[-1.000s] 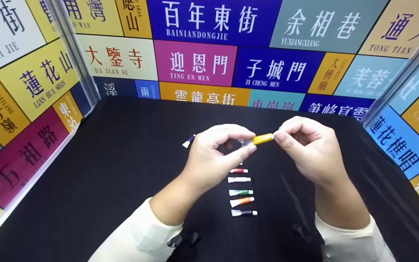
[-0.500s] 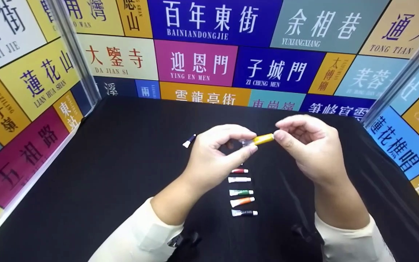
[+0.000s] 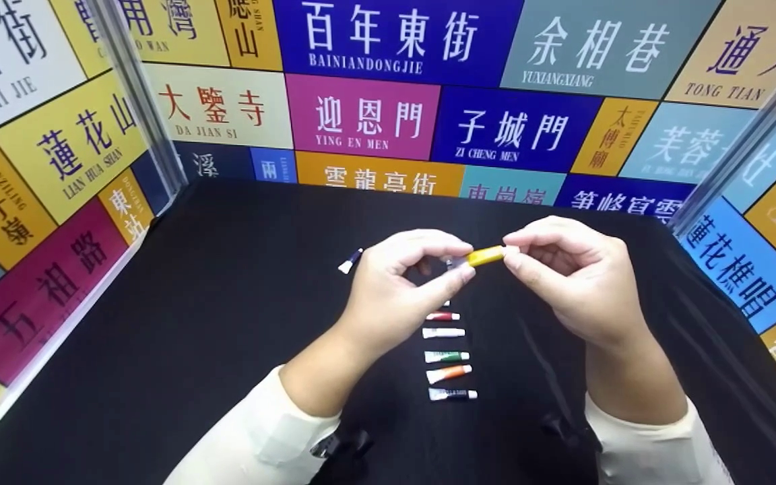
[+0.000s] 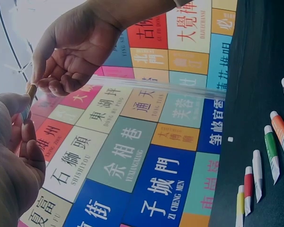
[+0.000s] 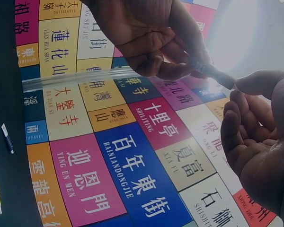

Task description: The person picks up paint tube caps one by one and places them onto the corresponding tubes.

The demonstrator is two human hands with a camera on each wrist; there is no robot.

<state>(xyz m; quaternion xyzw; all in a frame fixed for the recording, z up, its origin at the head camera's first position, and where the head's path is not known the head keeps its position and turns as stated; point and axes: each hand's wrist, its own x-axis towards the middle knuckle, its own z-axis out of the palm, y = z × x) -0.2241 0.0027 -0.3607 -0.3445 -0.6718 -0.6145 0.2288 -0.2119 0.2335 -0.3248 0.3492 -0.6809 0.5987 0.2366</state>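
Held up above the black cloth is a small yellow paint tube (image 3: 486,256). My left hand (image 3: 395,286) pinches its crimped end between thumb and fingers. At the other end, my right hand (image 3: 573,283) pinches the small white cap tip with thumb and index finger. In the left wrist view, the tube (image 4: 32,91) shows only partly between the left hand (image 4: 14,146) and the right hand (image 4: 83,47). The right wrist view shows the tube (image 5: 220,75) dark against a bright light, with the cap end hidden by fingers.
Below the hands lies a column of paint tubes: red (image 3: 443,316), white (image 3: 443,333), green (image 3: 447,356), orange (image 3: 449,373), black (image 3: 453,394). A yellow one (image 4: 240,205) is beyond. A dark-blue tube (image 3: 350,261) lies apart leftward. A small white piece (image 4: 230,139) sits on the cloth.
The right hand's index finger lifted from the cap half a second ago and now closes on it again with the thumb. The left hand and tube stay nearly still.
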